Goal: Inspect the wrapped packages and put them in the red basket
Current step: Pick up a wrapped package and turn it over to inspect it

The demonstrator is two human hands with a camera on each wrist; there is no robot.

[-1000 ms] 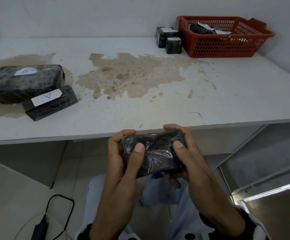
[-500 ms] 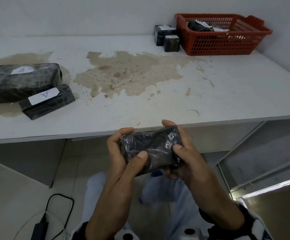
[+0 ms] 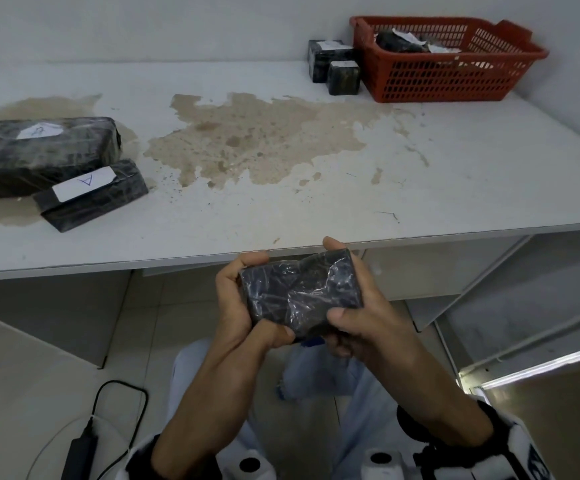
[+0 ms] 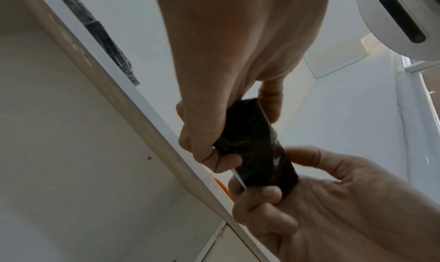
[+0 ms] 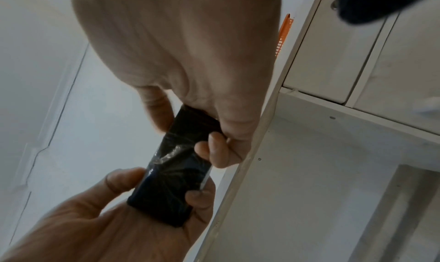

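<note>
A small package point(image 3: 300, 292) wrapped in black plastic film is held in front of the table edge, above my lap. My left hand point(image 3: 240, 306) grips its left end and my right hand point(image 3: 357, 306) grips its right end, with both thumbs at its near lower edge. The left wrist view shows the package point(image 4: 257, 149) edge-on between my left hand point(image 4: 209, 134) and my right hand point(image 4: 273, 196). It appears the same way point(image 5: 176, 172) in the right wrist view. The red basket point(image 3: 454, 77) stands at the table's far right and holds wrapped packages point(image 3: 397, 43).
A large black package point(image 3: 39, 150) and a smaller labelled one point(image 3: 91, 194) lie at the table's left. Two small black packages point(image 3: 337, 69) stand just left of the basket. The white table point(image 3: 454, 168) has a brown stain in its middle. A cable and adapter point(image 3: 80, 448) lie on the floor.
Both hands have turned the package a little and raised it towards the table edge. My thumbs have slid from its top face down to its near lower edge.
</note>
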